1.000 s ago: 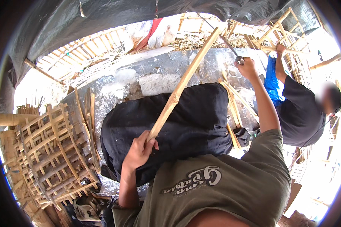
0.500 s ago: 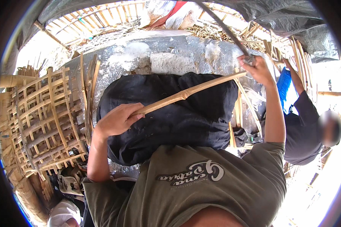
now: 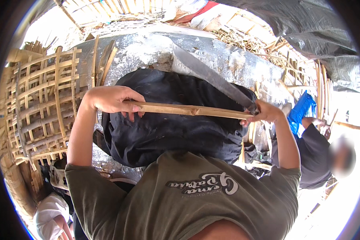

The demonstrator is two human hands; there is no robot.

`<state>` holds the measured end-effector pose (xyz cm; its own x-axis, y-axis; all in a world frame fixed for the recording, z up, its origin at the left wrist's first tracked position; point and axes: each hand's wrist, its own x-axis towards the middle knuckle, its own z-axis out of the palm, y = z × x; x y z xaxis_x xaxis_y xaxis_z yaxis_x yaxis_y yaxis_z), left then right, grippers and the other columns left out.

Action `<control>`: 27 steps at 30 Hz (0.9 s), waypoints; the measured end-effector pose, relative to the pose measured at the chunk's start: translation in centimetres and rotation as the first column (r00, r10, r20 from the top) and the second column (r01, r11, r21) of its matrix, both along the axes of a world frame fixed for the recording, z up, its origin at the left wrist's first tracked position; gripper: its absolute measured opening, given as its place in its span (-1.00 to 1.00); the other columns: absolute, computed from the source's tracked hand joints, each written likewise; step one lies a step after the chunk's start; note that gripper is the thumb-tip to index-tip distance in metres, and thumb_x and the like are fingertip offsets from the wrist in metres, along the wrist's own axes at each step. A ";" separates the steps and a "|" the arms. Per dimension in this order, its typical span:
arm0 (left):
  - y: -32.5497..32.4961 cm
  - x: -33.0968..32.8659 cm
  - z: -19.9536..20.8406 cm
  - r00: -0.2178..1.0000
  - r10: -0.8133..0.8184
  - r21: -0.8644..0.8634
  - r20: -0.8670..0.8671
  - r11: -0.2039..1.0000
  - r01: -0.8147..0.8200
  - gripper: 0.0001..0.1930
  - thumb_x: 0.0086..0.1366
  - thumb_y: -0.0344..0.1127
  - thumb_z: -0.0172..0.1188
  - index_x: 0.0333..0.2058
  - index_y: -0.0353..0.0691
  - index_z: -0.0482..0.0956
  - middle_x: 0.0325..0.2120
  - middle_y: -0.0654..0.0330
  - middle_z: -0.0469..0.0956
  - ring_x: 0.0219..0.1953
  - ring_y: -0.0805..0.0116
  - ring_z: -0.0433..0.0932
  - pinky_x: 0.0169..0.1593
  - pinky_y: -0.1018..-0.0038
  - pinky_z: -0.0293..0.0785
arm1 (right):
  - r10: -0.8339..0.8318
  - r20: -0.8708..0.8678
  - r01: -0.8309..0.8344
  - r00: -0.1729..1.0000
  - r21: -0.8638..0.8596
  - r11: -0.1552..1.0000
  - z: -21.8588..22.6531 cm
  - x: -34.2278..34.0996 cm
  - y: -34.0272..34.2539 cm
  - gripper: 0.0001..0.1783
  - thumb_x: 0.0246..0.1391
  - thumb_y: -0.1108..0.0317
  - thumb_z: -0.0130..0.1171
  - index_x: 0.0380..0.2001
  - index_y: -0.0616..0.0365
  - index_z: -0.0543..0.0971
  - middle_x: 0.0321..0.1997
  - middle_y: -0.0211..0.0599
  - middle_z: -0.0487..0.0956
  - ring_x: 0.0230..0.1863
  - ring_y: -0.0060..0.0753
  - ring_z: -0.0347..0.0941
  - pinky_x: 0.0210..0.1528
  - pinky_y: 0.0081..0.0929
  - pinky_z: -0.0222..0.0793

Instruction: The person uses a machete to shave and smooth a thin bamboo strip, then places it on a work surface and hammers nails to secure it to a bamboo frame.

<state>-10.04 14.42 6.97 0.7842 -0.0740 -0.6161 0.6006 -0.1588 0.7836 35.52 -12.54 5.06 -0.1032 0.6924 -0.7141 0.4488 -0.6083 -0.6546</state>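
Note:
A bamboo strip (image 3: 168, 108) with a node near its middle stretches almost level across my front. My left hand (image 3: 113, 100) pinches its left end between thumb and fingers. At the other end, my right hand (image 3: 267, 112) grips a long, dark-bladed machete (image 3: 216, 77), and its fingers also hold the strip's right end. The blade points up and to the left, beyond the strip. Black cloth (image 3: 168, 138) covers my lap below both; the machete's handle is mostly hidden in my right hand.
A woven bamboo lattice (image 3: 48, 100) stands at the left, beside upright bamboo pieces (image 3: 104, 64). Ahead is a worn grey surface (image 3: 144, 50). A person in dark clothing (image 3: 304, 160) sits at the right near a blue bundle (image 3: 302, 112); another in white (image 3: 52, 216) is at lower left.
My left hand has moved up and left, and my right hand has come lower, so the strip went from slanted to nearly level. The machete blade has swung down over the black cloth.

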 end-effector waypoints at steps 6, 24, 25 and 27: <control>1.7 -0.3 0.3 0.980 -0.020 0.385 0.199 0.921 -0.060 -0.67 0.31 -0.22 0.27 -0.02 -0.26 0.59 -0.19 0.13 0.66 -0.11 0.30 0.62 0.03 0.35 0.49 | 0.160 0.368 -0.173 0.916 0.002 0.985 -0.1 -1.8 -1.0 -0.37 -0.16 -0.01 0.60 -0.34 0.32 0.52 -0.51 -0.37 0.56 -0.45 -0.60 0.38 -0.36 -0.54 0.28; -16.3 14.8 -10.1 -0.170 0.985 -0.727 -0.008 -0.123 -0.676 -0.52 0.54 0.15 -0.19 -0.06 -0.20 0.39 -0.30 0.22 0.50 -0.17 0.36 0.48 -0.08 0.40 0.39 | -0.499 -0.180 0.527 0.848 0.389 0.755 -8.0 -18.7 -1.4 -0.82 0.10 0.47 0.34 -0.25 0.35 0.65 -0.40 -0.30 0.70 -0.39 -0.64 0.58 -0.31 -0.59 0.49; -16.4 15.1 -10.0 -0.214 0.977 -0.755 0.010 -0.133 -0.642 -0.55 0.54 0.13 -0.19 -0.11 -0.19 0.38 -0.37 0.25 0.46 -0.24 0.39 0.46 -0.12 0.41 0.38 | -0.526 -0.304 0.606 0.794 0.337 0.720 -7.4 -20.0 -1.2 -0.84 0.10 0.46 0.34 -0.27 0.34 0.66 -0.39 -0.31 0.70 -0.40 -0.65 0.58 -0.33 -0.59 0.47; -16.4 15.1 -9.9 -0.291 0.957 -0.771 0.017 -0.173 -0.613 -0.58 0.55 0.11 -0.18 -0.19 -0.16 0.35 -0.46 0.29 0.37 -0.35 0.45 0.39 -0.19 0.43 0.36 | -0.517 -0.321 0.604 0.793 0.304 0.737 -7.2 -20.9 -1.4 -0.80 0.12 0.43 0.33 -0.23 0.34 0.66 -0.37 -0.38 0.70 -0.34 -0.65 0.57 -0.25 -0.58 0.47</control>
<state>5.10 -1.98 -2.92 0.2699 0.9075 -0.3219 -0.6532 0.4182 0.6312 14.59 -13.96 -2.16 0.2794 0.8745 -0.3964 -0.0630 -0.3953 -0.9164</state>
